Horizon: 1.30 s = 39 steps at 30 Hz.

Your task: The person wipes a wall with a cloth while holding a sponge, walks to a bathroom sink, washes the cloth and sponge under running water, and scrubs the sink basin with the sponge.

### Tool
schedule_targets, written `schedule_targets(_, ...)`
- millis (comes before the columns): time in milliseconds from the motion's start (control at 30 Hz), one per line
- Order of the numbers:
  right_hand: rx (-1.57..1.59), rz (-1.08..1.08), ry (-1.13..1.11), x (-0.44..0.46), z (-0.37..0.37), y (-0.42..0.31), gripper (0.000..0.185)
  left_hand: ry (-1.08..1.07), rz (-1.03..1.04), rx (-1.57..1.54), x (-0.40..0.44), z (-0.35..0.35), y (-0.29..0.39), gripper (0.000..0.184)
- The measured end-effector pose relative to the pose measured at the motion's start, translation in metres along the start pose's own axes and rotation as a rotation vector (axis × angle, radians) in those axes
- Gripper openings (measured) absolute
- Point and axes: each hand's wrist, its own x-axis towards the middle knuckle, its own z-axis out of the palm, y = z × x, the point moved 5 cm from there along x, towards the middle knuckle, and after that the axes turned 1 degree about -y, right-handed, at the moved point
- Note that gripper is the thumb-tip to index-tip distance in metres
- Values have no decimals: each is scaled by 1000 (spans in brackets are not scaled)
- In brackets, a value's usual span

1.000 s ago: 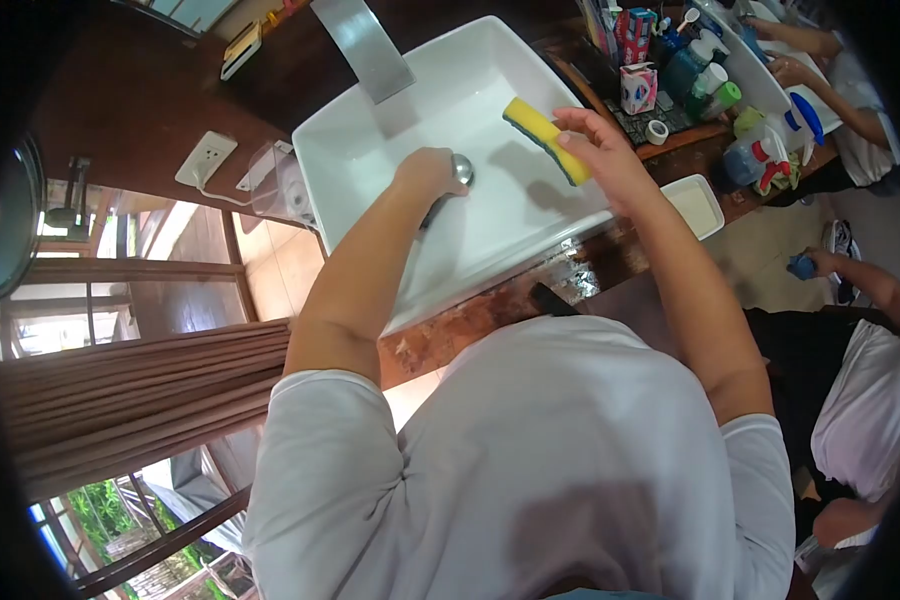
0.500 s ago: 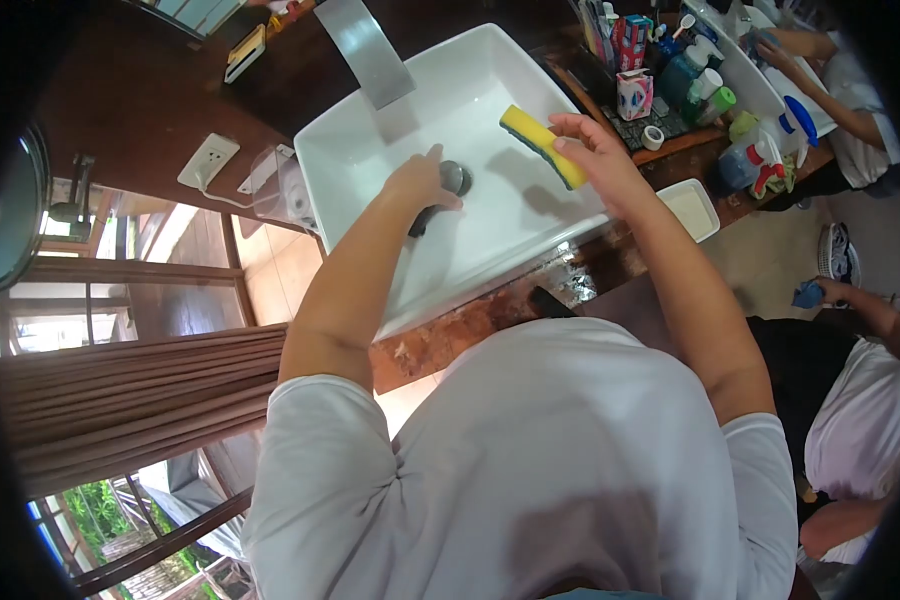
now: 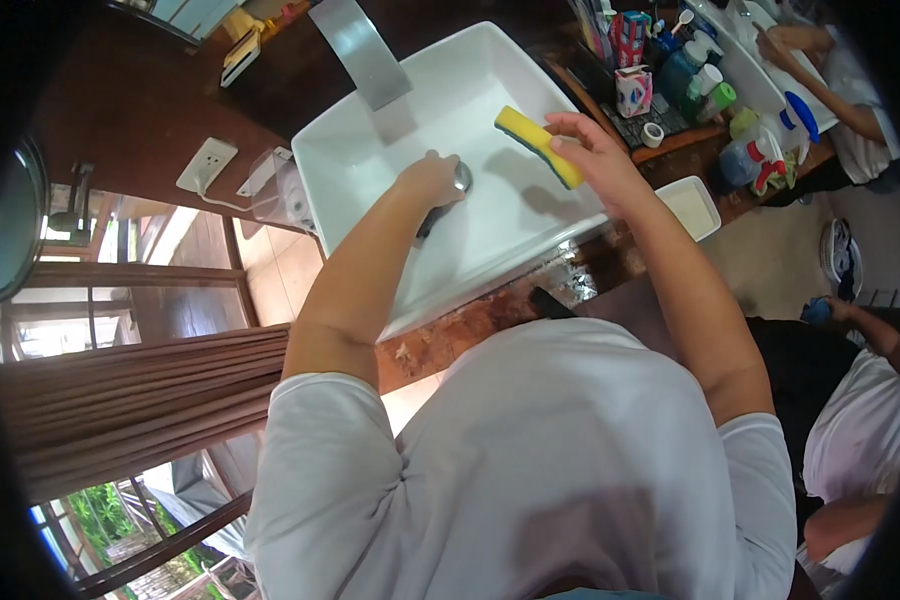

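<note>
My right hand (image 3: 592, 155) is closed on a yellow sponge (image 3: 538, 147) with a dark green scouring side, holding it over the right part of the white rectangular basin (image 3: 380, 295). Down in the basin, my left hand (image 3: 430, 180) has its fingers drawn in beside the round metal drain fitting (image 3: 462, 178). Its fingertips are mostly hidden, so what they grip cannot be made out. A dark shape shows under that hand, perhaps shadow. Above the basin's far side juts a wide metal faucet (image 3: 362, 55).
Right of the basin are toothpaste boxes (image 3: 631, 38), bottles (image 3: 682, 72), a spray bottle (image 3: 745, 160) and a white tub (image 3: 688, 208). A wall outlet (image 3: 208, 165) is at left. Other people stand at right, one person's hand (image 3: 838, 307) holding a blue cloth (image 3: 816, 311).
My left hand's spread fingers have drawn in, and the hand has shifted slightly right against the drain. My right hand and the sponge have barely moved.
</note>
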Motion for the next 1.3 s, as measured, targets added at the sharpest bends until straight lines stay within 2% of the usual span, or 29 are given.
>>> schedule_targets(267,-7,5,2,0,-2,1,32,-5,-21,-100,4,7,-9,58)
schedule_targets(467,-6,21,8,2,0,3,32,-25,-30,-47,9,5,-4,53)
schedule_targets(600,16,25,-9,2,-1,5,32,-84,-94,-52,8,-3,1,51)
schedule_targets(667,6,37,-10,2,-1,4,33,-112,-116,-60,1,-10,8,53)
schedule_targets(767,-5,44,-9,2,-1,4,34,-123,-281,-209,1,-5,-3,58)
schedule_targets(867,-4,43,-8,3,0,5,34,-101,-313,-219,1,-4,-11,62)
schedule_targets(967,-14,47,-1,2,-1,4,33,188,53,-213,-3,-3,-13,65)
schedule_targets(1067,-12,46,-1,1,1,2,33,-20,173,-153,-2,-1,-13,79)
schedule_targets(1167,-1,48,-7,2,2,2,32,-19,131,-162,3,1,-17,73)
schedule_targets(1300,3,35,-18,3,1,4,32,18,232,-161,4,-2,-15,67)
